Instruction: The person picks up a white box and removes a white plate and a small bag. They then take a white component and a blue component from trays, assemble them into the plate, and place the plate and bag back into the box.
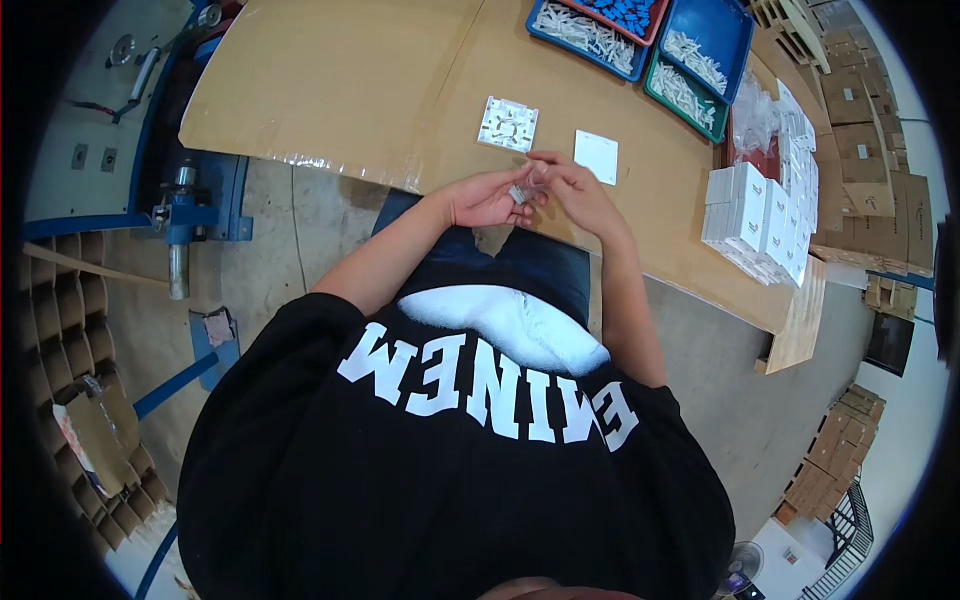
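Both of my hands meet just past the table's near edge, around a small clear plastic bag [519,193] with something pale and small inside. My left hand [484,199] is palm up, its fingers curled at the bag. From the other side my right hand [578,192] has its thumb and fingers pinched on the clear plastic. Beyond my fingers lies an open white square plastic housing [508,124] with brass-coloured parts inside. A plain white square plate [596,157] rests flat to its right. The exact contents of the bag are too small to tell.
Several trays stand at the back right: a blue tray [637,72] of white pieces, a red one [655,22] of blue pieces, and a green one [713,133]. Stacked white boxes [745,205] occupy the right end of the cardboard-covered table [340,90]. Blue machinery [235,200] stands left.
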A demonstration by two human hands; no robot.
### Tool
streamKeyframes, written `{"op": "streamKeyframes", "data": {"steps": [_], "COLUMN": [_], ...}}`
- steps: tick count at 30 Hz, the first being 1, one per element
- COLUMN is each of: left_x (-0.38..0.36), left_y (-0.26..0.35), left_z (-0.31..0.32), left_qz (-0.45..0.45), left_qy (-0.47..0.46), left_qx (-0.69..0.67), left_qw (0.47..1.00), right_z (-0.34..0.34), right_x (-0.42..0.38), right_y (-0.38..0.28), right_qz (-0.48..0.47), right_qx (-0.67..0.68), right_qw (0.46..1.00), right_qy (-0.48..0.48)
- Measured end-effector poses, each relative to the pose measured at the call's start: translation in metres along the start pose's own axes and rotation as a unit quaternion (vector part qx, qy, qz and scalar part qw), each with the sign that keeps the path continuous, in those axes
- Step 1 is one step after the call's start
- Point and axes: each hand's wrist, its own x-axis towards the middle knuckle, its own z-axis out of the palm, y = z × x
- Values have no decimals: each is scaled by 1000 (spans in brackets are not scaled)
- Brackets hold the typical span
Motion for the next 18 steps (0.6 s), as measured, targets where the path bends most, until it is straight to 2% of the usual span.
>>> {"op": "streamKeyframes", "data": {"steps": [1, 3, 6, 8, 10, 12, 14, 16, 18], "left_x": [2, 3, 2, 3, 1, 2, 5, 6, 7], "left_y": [-1, -8, -7, -3, 4, 6, 7, 10, 9], "left_z": [-6, -19, -16, -9, 14, 8, 5, 10, 13], "left_qz": [-1, -2, 1, -6, -8, -39, -50, -59, -67], "left_qy": [-2, 28, 7, -10, 27, 29, -18, -2, 14], "left_qx": [6, -12, -8, 9, -41, -3, -36, -35, -36], "left_qw": [1000, 1000, 1000, 1000, 999, 999, 998, 998, 997], "right_z": [3, 10, 7, 0, -17, -37, -66, -89, -125], "right_x": [1, 1, 1, 4, 8, 20, 44, 74, 117], "right_y": [0, 1, -4, -7, -11, -11, 0, 1, 23], "right_qz": [-5, -72, -51, -51, -16, -11, -47, -46, -100], "right_qx": [-2, -118, -138, -113, -21, -40, -110, -156, -235], "right_qw": [1000, 990, 989, 992, 1000, 998, 982, 954, 918], "right_qy": [3, -18, -30, -8, 6, 47, 143, 252, 305]}}
